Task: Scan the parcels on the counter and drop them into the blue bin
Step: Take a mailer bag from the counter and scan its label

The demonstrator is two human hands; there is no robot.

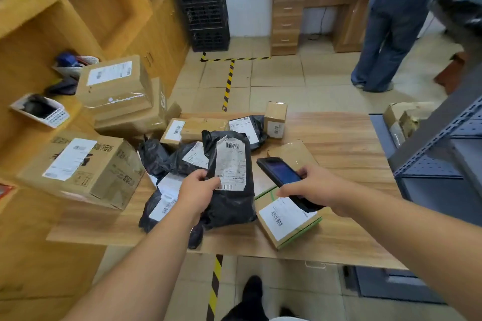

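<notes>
My left hand point(198, 190) grips a black plastic mailer bag point(234, 203) by its left edge and holds it upright above the wooden counter point(339, 143), its white label facing me. To its right, my right hand point(313, 185) holds a dark handheld scanner point(280, 172), screen up, angled toward the label. More black bags point(167, 159) and small cardboard boxes point(275, 118) lie on the counter. A flat box with a green edge point(287, 224) rests under my right hand. No blue bin shows.
Big cardboard boxes point(80, 167) are stacked at the counter's left beside wooden shelves point(52, 21). A grey metal rack point(443, 164) stands at the right. Another person's legs point(383, 41) are by a wooden desk point(300, 8) at the back. Black crates point(203, 2) are stacked against the wall.
</notes>
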